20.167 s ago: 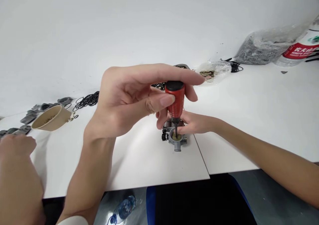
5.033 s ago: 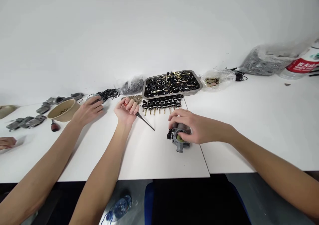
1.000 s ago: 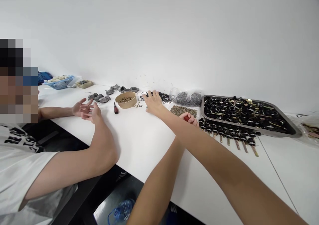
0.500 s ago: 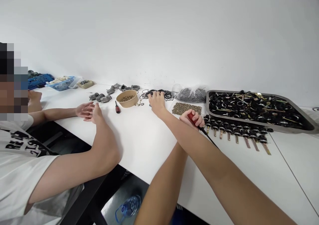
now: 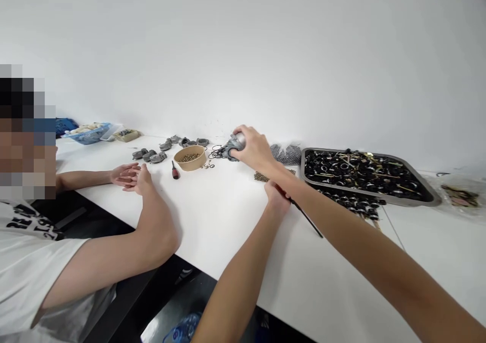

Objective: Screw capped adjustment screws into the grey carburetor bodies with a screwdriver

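Note:
My right hand (image 5: 253,145) crosses over my left arm and grips a grey metal part (image 5: 236,144) above the black rings (image 5: 217,152). Below its forearm, my left hand (image 5: 278,196) is closed around a screwdriver (image 5: 308,220); the shaft points down to the right, and most of the handle is hidden. Small brass pieces (image 5: 261,176) lie just beyond my left hand. A round tan tub (image 5: 190,164) of small brass pieces stands left of the rings, with a second, red-handled screwdriver (image 5: 175,171) beside it.
A metal tray (image 5: 370,194) of black parts sits at right, with black assemblies along its front. Behind my right wrist lies a bag of dark pieces (image 5: 286,154). Grey castings (image 5: 157,157) lie back left. A co-worker's hands (image 5: 132,177) rest over the table at left.
My right hand has risen from the black rings and now shows a grey part in its grip. My left hand still holds the screwdriver, now more covered by my right forearm. The view has shifted right.

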Tool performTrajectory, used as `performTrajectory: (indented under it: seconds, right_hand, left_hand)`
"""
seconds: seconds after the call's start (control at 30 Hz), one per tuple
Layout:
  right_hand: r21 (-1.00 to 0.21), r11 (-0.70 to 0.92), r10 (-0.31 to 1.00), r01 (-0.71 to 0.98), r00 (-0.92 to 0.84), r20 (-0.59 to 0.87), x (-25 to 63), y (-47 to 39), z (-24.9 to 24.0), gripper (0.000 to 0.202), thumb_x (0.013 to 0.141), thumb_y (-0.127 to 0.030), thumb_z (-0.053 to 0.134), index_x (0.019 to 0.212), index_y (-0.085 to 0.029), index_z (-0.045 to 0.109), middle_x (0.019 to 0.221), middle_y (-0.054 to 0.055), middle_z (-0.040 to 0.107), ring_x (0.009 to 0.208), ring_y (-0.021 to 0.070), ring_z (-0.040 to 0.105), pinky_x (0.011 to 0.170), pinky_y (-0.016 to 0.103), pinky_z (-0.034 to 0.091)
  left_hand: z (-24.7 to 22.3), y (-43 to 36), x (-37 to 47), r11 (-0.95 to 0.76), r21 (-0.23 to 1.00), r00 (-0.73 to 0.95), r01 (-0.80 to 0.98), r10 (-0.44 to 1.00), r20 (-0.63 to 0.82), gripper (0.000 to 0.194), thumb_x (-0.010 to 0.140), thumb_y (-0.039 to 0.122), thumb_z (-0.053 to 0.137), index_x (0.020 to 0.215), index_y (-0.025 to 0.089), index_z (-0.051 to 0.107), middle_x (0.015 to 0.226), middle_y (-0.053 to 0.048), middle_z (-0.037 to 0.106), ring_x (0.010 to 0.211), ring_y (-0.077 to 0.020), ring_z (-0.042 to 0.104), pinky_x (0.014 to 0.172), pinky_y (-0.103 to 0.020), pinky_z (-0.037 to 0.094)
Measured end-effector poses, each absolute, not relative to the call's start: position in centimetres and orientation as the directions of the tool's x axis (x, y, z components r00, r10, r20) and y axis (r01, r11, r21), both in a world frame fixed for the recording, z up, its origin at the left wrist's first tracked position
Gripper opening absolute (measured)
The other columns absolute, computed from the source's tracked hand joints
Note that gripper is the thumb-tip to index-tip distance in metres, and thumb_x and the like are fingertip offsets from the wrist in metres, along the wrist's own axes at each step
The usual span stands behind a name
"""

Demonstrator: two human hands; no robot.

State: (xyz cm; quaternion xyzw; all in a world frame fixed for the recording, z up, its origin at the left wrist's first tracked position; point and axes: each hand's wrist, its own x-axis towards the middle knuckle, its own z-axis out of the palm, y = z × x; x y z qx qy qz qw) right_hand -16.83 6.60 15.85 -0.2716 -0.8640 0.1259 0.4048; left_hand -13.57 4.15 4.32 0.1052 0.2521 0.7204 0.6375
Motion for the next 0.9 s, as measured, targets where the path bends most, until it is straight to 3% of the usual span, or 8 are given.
performTrajectory:
  seconds: [0.17,0.27,0.37,0.47,0.6,0.9]
  right_hand:
    - [-0.746,0.663,0.692,0.064,-0.431,0.579,-3.9,4.8,17.5,0.031,0.071,-0.018,0.066,0.102,-0.022,0.064,0.101,0.003,0.067,0.091,0.0219,0.061,0.082,0.036,0.047]
    - [-0.9,0.434,0.82,0.051,-0.435,0.371,4.3,3.2,15.5,0.031,0.069,-0.017,0.066,0.098,-0.024,0.069,0.104,0.005,0.07,0.091,0.0227,0.062,0.075,0.033,0.047]
    - [-0.996,0.083,0.893,0.032,-0.447,0.061,10.9,1.6,12.3,0.038,0.072,-0.022,0.068,0.109,-0.028,0.067,0.092,0.004,0.071,0.071,0.0195,0.061,0.059,0.03,0.045]
    - [-0.989,-0.124,0.885,-0.074,-0.458,-0.077,14.9,0.5,9.3,0.036,0.075,-0.031,0.071,0.111,-0.028,0.067,0.093,0.005,0.07,0.073,0.0203,0.063,0.063,0.031,0.048]
    - [-0.927,-0.297,0.856,-0.228,-0.493,-0.154,16.2,-0.4,7.1,0.034,0.077,-0.04,0.069,0.106,-0.024,0.067,0.107,0.009,0.071,0.085,0.0281,0.069,0.08,0.044,0.052]
    - [-0.711,-0.516,0.787,-0.478,-0.593,-0.172,14.6,-0.3,4.4,0.04,0.08,-0.033,0.053,0.116,-0.02,0.063,0.117,0.012,0.071,0.095,0.0358,0.072,0.099,0.056,0.044]
  left_hand:
    - [4.8,4.2,-13.8,-0.078,0.478,-0.137,-0.875,0.986,-0.09,0.025,0.079,0.022,0.047,0.059,0.02,0.033,0.047,0.005,0.021,0.033,-0.0095,0.019,0.038,-0.026,0.018]
    - [5.0,4.2,-14.0,-0.102,0.466,-0.148,-0.879,0.987,-0.063,0.024,0.078,0.021,0.047,0.058,0.02,0.033,0.046,0.005,0.021,0.032,-0.0096,0.02,0.038,-0.025,0.018]
    - [5.4,4.2,-14.0,-0.12,0.457,-0.153,-0.881,0.988,-0.036,0.023,0.078,0.019,0.045,0.059,0.019,0.033,0.046,0.005,0.021,0.032,-0.0102,0.021,0.037,-0.026,0.017]
    - [5.9,4.0,-13.9,-0.129,0.459,-0.156,-0.879,0.987,-0.023,0.022,0.077,0.017,0.045,0.059,0.02,0.033,0.046,0.005,0.022,0.033,-0.0105,0.021,0.037,-0.026,0.017]
    - [6.2,3.6,-13.8,-0.152,0.515,-0.171,-0.844,0.985,0.01,0.021,0.077,0.016,0.044,0.06,0.019,0.032,0.047,0.005,0.023,0.035,-0.0103,0.022,0.039,-0.026,0.018]
    - [6.0,3.6,-13.7,-0.18,0.6,-0.178,-0.779,0.982,0.062,0.025,0.083,0.017,0.041,0.062,0.02,0.028,0.051,0.005,0.022,0.039,-0.0089,0.023,0.042,-0.024,0.022]
